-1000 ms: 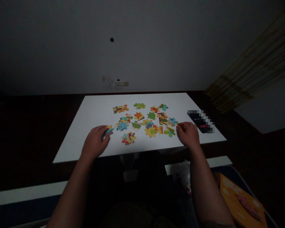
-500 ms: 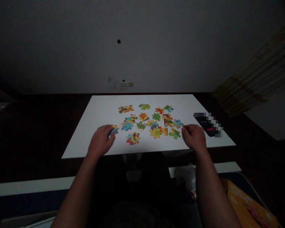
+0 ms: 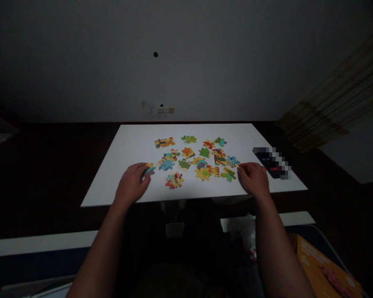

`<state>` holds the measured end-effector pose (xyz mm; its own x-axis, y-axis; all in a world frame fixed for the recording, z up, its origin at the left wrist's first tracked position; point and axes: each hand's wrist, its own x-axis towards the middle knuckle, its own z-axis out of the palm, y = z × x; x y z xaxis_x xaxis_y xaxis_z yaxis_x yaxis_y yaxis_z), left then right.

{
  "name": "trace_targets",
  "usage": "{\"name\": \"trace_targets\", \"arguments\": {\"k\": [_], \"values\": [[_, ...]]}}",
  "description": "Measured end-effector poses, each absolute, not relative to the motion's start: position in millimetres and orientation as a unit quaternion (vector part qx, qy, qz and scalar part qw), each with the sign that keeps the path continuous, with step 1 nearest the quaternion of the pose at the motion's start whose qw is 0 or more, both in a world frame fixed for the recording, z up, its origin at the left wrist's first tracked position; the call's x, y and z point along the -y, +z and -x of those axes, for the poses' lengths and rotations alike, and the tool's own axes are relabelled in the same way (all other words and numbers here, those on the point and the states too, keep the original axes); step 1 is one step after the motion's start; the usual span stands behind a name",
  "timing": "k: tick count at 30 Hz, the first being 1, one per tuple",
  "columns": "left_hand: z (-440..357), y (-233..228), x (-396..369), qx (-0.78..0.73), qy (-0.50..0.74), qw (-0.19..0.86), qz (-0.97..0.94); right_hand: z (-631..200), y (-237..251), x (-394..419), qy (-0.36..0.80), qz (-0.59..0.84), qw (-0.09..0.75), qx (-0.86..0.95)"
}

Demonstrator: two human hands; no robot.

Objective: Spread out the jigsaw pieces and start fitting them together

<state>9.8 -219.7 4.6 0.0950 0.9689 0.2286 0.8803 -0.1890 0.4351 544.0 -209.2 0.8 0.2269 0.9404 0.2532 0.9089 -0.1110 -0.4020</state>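
Note:
Several colourful jigsaw puzzle pieces (image 3: 184, 164) lie scattered, some overlapping, over the middle of a white table (image 3: 136, 136). At their left edge my left hand (image 3: 132, 182) rests on the table, thumb and fingers closed about a blue, yellow and grey puzzle piece (image 3: 149, 170), partly hidden by the fingers. My right hand (image 3: 254, 178) lies at the right edge of the spread, fingers curled in. Its fingertips are beside a light blue puzzle piece (image 3: 233, 161) and a green and yellow one (image 3: 228, 174). What the right fingers hold, if anything, is hidden.
A dark phone (image 3: 269, 163), partly pixelated, lies right of my right hand. Below the table, at the lower right, are an orange box (image 3: 326, 265) and a clear plastic bag (image 3: 247, 231). A wall with a socket strip (image 3: 165, 110) stands behind the table.

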Motion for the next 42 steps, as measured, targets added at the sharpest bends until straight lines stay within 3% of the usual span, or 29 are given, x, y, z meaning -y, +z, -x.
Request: {"name": "trace_targets", "arguments": {"k": [42], "values": [[-11.2, 9.3, 220.4, -0.627, 0.226, 0.099, -0.739, -544.8, 2.5, 208.8, 0.044, 0.735, 0.249, 0.629]]}}
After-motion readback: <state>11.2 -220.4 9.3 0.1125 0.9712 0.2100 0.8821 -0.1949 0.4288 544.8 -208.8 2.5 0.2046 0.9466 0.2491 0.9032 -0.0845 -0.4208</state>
